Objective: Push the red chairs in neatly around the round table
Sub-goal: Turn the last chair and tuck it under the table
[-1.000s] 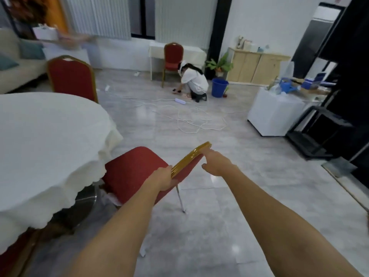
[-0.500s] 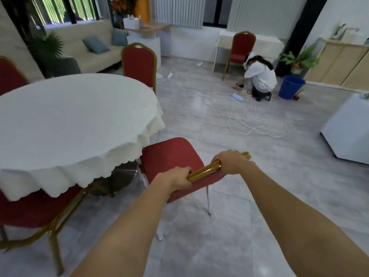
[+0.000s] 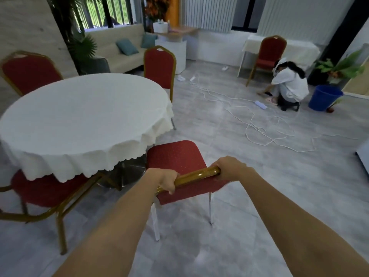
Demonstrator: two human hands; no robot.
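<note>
Beyond the fingers [image 3: 169, 189], both hands wrap tight around the gold top rail [image 3: 196, 174] of a red chair [image 3: 175, 156], its seat just short of the worktop [image 3: 79, 108]; pushing straight inward likely comes next.

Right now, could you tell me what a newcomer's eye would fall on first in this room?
First, the left hand and right hand gripping the gold top rail of a red chair at the near edge of the round table, which is draped in white cloth. Next, a person crouching on the floor at the far right, beside loose white cables and a blue bucket.
</note>
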